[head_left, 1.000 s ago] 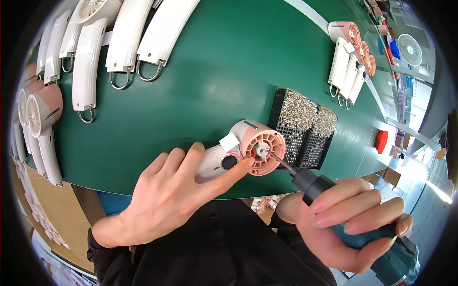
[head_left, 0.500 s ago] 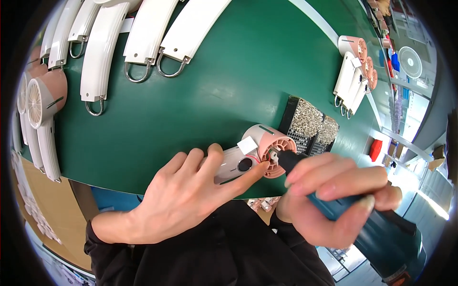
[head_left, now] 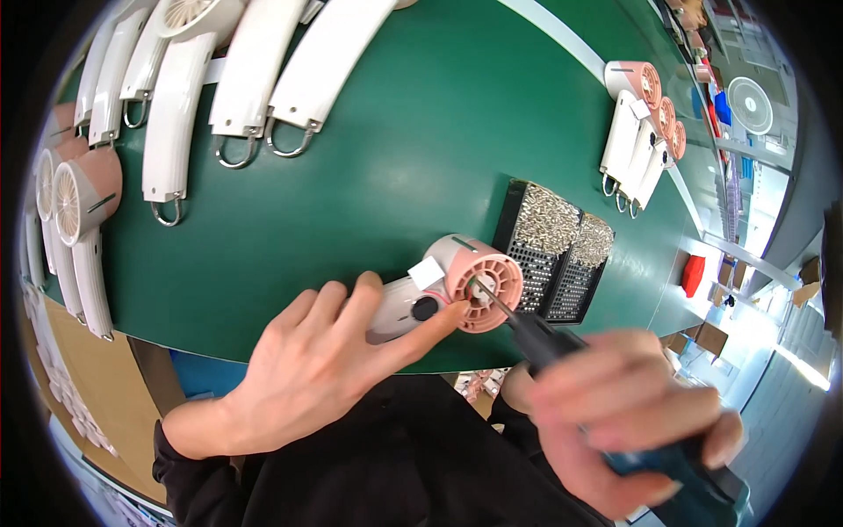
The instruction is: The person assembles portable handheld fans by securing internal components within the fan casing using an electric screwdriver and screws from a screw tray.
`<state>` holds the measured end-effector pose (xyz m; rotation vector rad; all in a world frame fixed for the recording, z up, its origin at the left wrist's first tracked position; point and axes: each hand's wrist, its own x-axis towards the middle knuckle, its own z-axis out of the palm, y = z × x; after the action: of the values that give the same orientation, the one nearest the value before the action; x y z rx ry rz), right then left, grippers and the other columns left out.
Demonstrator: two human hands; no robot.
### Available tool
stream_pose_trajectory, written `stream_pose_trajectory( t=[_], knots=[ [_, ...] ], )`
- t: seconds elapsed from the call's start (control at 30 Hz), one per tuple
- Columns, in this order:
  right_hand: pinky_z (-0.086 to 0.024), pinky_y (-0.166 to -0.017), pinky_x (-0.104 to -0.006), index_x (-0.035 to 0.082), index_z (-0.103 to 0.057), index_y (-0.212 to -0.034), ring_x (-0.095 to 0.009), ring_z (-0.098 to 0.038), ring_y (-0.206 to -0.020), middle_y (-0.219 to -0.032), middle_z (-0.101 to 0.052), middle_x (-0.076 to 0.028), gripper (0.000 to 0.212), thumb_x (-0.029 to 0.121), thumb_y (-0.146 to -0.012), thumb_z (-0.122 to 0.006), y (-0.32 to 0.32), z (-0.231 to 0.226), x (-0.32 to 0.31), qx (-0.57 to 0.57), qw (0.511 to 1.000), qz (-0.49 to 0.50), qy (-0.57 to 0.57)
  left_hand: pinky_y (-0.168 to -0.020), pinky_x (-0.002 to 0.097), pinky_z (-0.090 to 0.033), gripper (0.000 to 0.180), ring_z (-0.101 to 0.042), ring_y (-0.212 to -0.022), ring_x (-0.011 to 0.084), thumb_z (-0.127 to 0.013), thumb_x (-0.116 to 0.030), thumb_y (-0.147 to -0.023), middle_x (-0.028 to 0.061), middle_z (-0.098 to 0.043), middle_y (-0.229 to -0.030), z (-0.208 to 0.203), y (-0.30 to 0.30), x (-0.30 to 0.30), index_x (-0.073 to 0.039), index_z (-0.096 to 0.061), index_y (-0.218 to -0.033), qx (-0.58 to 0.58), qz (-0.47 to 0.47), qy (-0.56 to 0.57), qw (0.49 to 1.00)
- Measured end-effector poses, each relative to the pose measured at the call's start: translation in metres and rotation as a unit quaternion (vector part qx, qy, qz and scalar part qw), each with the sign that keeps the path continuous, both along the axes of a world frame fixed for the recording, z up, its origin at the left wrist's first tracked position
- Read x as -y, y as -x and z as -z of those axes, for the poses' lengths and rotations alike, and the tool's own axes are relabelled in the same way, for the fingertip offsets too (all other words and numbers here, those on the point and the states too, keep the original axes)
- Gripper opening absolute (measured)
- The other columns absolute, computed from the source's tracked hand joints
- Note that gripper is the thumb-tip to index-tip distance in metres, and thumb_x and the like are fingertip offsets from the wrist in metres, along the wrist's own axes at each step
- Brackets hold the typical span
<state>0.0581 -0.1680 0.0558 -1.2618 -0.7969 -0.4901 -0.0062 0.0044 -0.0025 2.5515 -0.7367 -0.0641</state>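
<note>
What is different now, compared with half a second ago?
The right hand has pulled the power screwdriver back, away from the pink-and-white fan, so more of the bit shows. Nothing was let go; the left hand still steadies the fan.

ngl that tabletop (head_left: 386, 202) is solid green from here. Fan (head_left: 452, 257) at its near edge: white and pink, spoked ring (head_left: 511, 285), black button (head_left: 425, 307). Driver (head_left: 541, 341) is dark teal and black, screw tray (head_left: 575, 290) dotted black, screws (head_left: 546, 218) silvery.
</note>
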Motion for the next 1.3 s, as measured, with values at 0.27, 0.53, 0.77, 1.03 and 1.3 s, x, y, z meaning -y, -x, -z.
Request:
stream_pose_trajectory(
  t=[0.27,0.53,0.77,1.03,1.3],
  knots=[
    [-0.045,-0.035,-0.0365,0.004,-0.038,-0.119,-0.024,-0.048,-0.04,-0.073,-0.047,-0.013,0.024,0.012,-0.097,-0.035,0.003,0.003,0.102,-0.054,0.981,0.183,-0.02,-0.061,0.0317,-0.046,0.063,-0.051,-0.07,0.0209,-0.062,-0.003,-0.07,0.0115,-0.05,-0.095,-0.009,-0.005,0.009,-0.029,-0.06,-0.128,-0.026,-0.039,-0.013,0.999],
    [-0.042,-0.032,-0.0354,0.006,-0.032,-0.111,-0.02,-0.042,-0.035,-0.065,-0.045,-0.01,0.024,0.013,-0.092,-0.044,-0.009,0.026,0.124,-0.149,0.913,0.378,-0.026,-0.063,0.0358,-0.048,0.053,-0.055,-0.076,0.0267,-0.071,-0.002,-0.066,0.014,-0.053,-0.099,-0.011,-0.006,0.023,-0.021,-0.067,-0.114,-0.034,-0.078,-0.001,0.996],
    [-0.042,-0.032,-0.036,0.006,-0.031,-0.111,-0.021,-0.042,-0.035,-0.065,-0.045,-0.011,0.025,0.012,-0.09,-0.045,-0.01,0.027,0.125,-0.157,0.912,0.378,-0.032,-0.064,0.0372,-0.048,0.055,-0.057,-0.08,0.0306,-0.072,0.003,-0.065,0.0169,-0.054,-0.104,-0.01,-0.005,0.022,-0.013,-0.062,-0.117,-0.049,-0.062,-0.005,0.997],
    [-0.041,-0.03,-0.0348,0.004,-0.033,-0.109,-0.02,-0.042,-0.034,-0.063,-0.043,-0.011,0.024,0.011,-0.089,-0.045,-0.01,0.03,0.142,-0.14,0.9,0.412,-0.04,-0.061,0.0362,-0.047,0.058,-0.055,-0.075,0.0288,-0.072,0.002,-0.067,0.0157,-0.053,-0.1,-0.008,-0.006,0.019,-0.018,-0.061,-0.12,-0.037,-0.065,0.012,0.997],
    [-0.041,-0.03,-0.035,0.003,-0.033,-0.107,-0.02,-0.041,-0.032,-0.061,-0.042,-0.011,0.026,0.012,-0.088,-0.049,-0.011,0.034,0.146,-0.153,0.909,0.387,-0.033,-0.069,0.04,-0.05,0.065,-0.059,-0.087,0.0356,-0.072,0.007,-0.064,0.0205,-0.055,-0.11,-0.009,-0.004,0.017,-0.009,-0.055,-0.124,-0.057,-0.046,0.005,0.997]
  ],
)
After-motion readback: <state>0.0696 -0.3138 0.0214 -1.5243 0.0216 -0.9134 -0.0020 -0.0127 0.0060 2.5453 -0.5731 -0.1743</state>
